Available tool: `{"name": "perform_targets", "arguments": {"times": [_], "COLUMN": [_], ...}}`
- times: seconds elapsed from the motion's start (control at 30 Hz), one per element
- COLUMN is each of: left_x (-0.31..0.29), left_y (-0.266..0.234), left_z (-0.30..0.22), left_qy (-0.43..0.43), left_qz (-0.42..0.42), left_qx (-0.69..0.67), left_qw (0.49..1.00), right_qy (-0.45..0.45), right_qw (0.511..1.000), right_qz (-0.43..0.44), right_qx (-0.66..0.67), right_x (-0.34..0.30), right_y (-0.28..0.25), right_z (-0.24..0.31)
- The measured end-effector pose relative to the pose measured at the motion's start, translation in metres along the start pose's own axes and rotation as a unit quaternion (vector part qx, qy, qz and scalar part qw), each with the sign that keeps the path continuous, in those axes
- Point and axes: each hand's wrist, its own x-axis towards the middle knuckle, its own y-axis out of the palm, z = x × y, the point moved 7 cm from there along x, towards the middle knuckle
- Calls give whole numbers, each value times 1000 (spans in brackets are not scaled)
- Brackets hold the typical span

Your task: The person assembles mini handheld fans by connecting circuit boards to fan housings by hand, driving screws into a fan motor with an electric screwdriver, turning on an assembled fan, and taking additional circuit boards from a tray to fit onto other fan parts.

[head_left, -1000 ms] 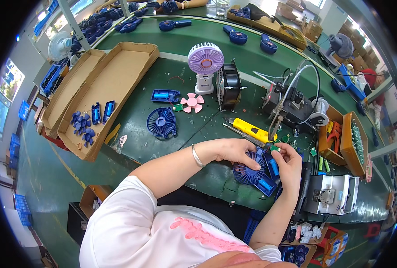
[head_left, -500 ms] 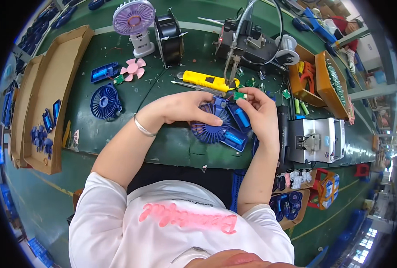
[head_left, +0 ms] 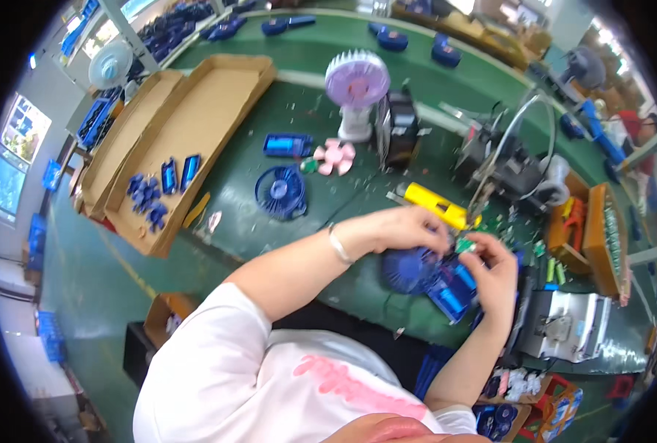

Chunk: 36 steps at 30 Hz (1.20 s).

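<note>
Between thumb and fingers my right hand (head_left: 495, 277) pinches a small green circuit board (head_left: 465, 246). Close beside it, my left hand (head_left: 411, 230) has its fingertips drawn together over the top of a blue fan part; what lies in them is too small and blurred to name. Below both hands are the round blue fan grille (head_left: 408, 272) and the blue handle shells (head_left: 450, 294) with bright blue battery cells, lying on the green table (head_left: 343, 277). A yellow utility knife (head_left: 433, 204) lies just beyond my left hand.
Behind the knife stands a soldering machine (head_left: 483, 159), with a black spool (head_left: 398, 136) and a white-purple handheld fan (head_left: 356, 85) to its left. Further left are a pink fan blade (head_left: 335, 156), another blue grille (head_left: 280, 193) and a cardboard tray (head_left: 228, 88). A metal fixture (head_left: 565, 325) sits at right.
The view has swung left, so the bench appears shifted right and down. My left hand has left the fan grille and brought its fingertips near the circuit board, which my right hand still pinches.
</note>
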Motion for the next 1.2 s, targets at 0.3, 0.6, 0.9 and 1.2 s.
{"name": "perform_targets", "arguments": {"times": [0.3, 0.6, 0.9, 1.2], "left_x": [-2, -2, -10, -10], "left_y": [-25, -14, 1, 19], "left_z": [-2, 1, 3, 2], "left_qy": [-6, -32, -91, -95], "left_qz": [-55, -113, 75, 135], "left_qx": [-9, -78, -96, -26], "left_qw": [998, 990, 988, 986], "right_qy": [-10, -3, 34, 6], "right_qw": [999, 999, 998, 998], "right_qz": [-1, -24, 23, 60], "right_qx": [42, 31, 43, 15], "right_x": [19, 7, 9, 8], "right_y": [16, 11, 11, 7], "right_z": [9, 8, 5, 9]}}
